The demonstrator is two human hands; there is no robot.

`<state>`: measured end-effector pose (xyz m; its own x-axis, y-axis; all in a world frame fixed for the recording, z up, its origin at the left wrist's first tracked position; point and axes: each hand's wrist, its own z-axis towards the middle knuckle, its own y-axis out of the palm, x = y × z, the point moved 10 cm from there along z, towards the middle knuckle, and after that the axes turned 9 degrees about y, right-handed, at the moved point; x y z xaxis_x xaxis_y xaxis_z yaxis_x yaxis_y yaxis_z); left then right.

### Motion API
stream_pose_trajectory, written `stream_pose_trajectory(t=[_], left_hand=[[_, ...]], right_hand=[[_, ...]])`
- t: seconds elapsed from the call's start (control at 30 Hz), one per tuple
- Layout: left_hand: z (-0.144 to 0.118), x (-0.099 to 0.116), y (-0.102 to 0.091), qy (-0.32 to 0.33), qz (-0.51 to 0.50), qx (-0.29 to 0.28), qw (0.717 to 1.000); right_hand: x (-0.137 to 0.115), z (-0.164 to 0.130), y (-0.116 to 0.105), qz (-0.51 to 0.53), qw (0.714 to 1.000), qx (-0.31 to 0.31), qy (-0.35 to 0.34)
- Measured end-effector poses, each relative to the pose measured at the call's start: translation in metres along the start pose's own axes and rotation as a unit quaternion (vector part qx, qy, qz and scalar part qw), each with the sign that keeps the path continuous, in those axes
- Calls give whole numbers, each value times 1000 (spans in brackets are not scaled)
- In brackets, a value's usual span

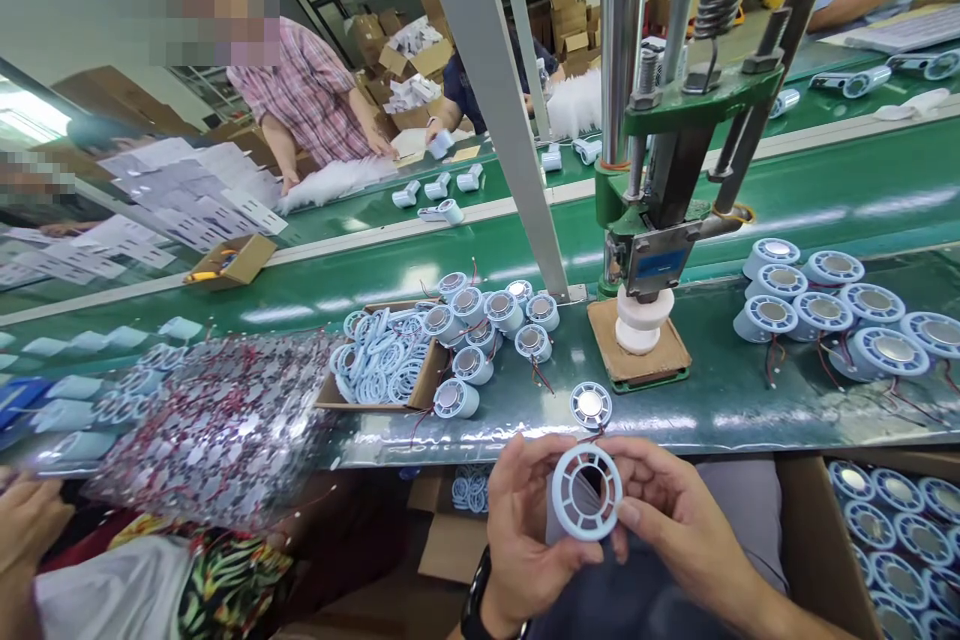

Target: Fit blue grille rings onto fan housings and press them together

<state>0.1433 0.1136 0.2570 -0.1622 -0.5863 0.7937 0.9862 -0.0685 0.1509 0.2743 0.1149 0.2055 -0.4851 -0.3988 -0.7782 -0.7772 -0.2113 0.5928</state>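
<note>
Light-blue spoked ring (586, 532) is located at the near edge of the green work surface (517, 430), supported in both hands with its spoked face turned toward the wearer. From left to right, the layout is as follows. A co-worker's hand (30, 520) is at the near left edge, its grip unclear. Beside it lies a sheet of clear packaging (225, 420) with many flat pieces and red wires. Next, a cardboard tray (330, 404) holds a heap of light-blue rings (386, 360). A cluster of cylindrical units (469, 305) with metal centres and thin wires adjoins its right side. The left hand (529, 520), a black wristband (475, 595) below it, is partly closed around the left side of the spoked ring, thumb along the lower rim. A single round unit (591, 404) lies just beyond the ring. The right hand (664, 510) is partly curled, thumb and fingers gripping the ring's right rim. Farther back stands a green press (701, 105), its white pressing head (643, 320) above a brown base plate (600, 325). At right are more cylindrical units (821, 310); nearer, a cardboard box (802, 530) contains rows of similar parts (900, 575).
</note>
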Motion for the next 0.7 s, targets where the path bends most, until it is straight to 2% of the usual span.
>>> stream_pose_trajectory(t=[0.1, 0.33, 0.5, 0.6, 0.7], left_hand=[[-1, -1, 0, -2, -5, -2, 1000], [-3, 10, 3, 38, 17, -40, 998], [-3, 11, 2, 41, 27, -38, 998], [-1, 6, 4, 9, -9, -28, 1000], [-3, -6, 3, -66, -38, -19, 997]], right_hand=[[-2, 0, 0, -5, 1000, 6, -5], [-11, -4, -1, -34, 999, 19, -31], [-13, -5, 0, -31, 998, 21, -44], [-15, -6, -1, -55, 996, 37, -54], [-18, -7, -4, -74, 994, 55, -63]])
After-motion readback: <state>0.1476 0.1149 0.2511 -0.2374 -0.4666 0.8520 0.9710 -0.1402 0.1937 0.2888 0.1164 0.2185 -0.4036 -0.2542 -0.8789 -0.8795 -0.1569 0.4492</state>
